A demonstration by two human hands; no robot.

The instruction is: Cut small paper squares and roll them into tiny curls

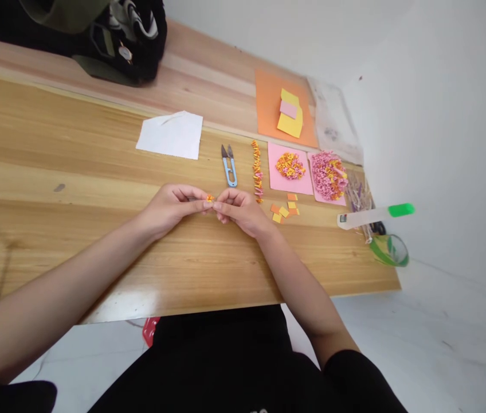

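Over the wooden table [97, 241], my left hand [178, 205] and my right hand [243, 211] meet at their fingertips. Between them shows a small orange-and-yellow folded paper piece [210, 198]. My left thumb and forefinger pinch it; my right thumb and fingers are closed at its other side, and what they grip there is too small to make out. Just beyond lie blue-handled thread snips [230, 166], blades apart and pointing away. Right of them runs a row of small orange and pink paper pieces [257, 172]. Small orange and yellow paper slips [283, 211] lie beside my right hand.
Two pink sheets hold an orange-yellow pile [290, 166] and a larger pink-and-orange pile [328, 175]. Behind are an orange sheet [266, 109] and a white paper [172, 135]. A black bag [140, 51] sits far left; a green-tipped strip [367, 217] and green cup [389, 250] stand right.
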